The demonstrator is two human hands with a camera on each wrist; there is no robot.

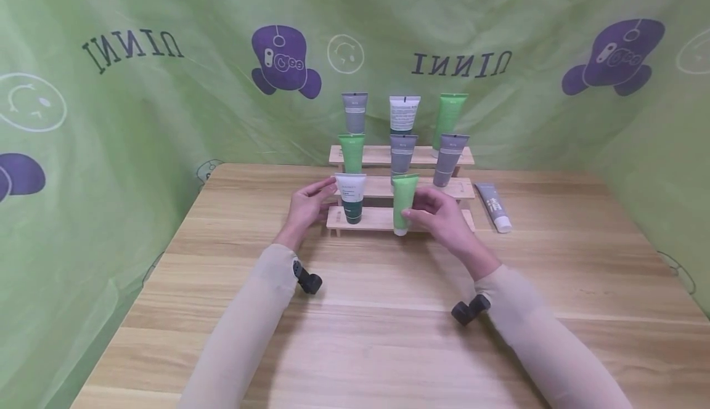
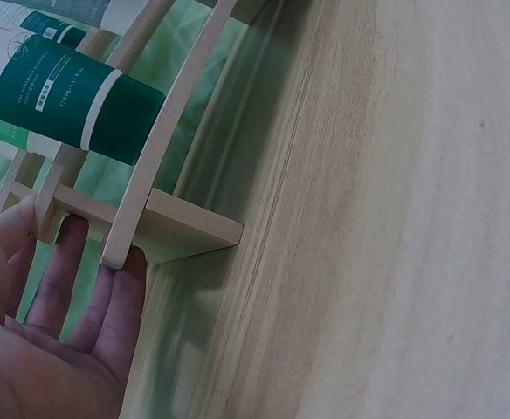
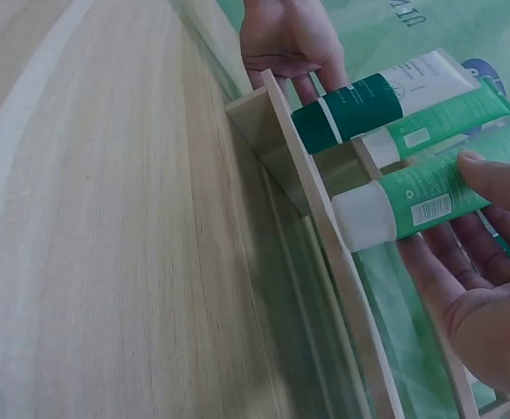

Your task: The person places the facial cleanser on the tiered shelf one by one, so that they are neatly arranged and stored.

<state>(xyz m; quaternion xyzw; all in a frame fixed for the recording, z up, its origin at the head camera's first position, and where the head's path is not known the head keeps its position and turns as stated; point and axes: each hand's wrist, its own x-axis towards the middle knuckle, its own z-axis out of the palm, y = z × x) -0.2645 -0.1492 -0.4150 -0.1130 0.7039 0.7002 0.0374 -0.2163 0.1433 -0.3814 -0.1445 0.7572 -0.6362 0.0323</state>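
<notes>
In my right hand (image 1: pixel 444 215) I hold a green tube (image 1: pixel 404 202) with a white cap, thumb on its front and fingers behind. It stands upright, cap down, at the front edge of the bottom tier of a three-tier wooden display rack (image 1: pixel 377 218). My left hand (image 1: pixel 305 209) grips the rack's left end, with the thumb by the middle tier and fingertips at the bottom tier's end (image 2: pixel 115 257). Close to it, a white and dark green tube (image 1: pixel 352 196) stands on the bottom tier.
On the middle tier stand a green tube (image 1: pixel 352 152) and two grey tubes, one at the right (image 1: pixel 449 159). The top tier carries a grey (image 1: pixel 355 112), a white (image 1: pixel 403 113) and a green tube (image 1: pixel 449 118). Another grey tube (image 1: pixel 492 206) lies on the table right of the rack.
</notes>
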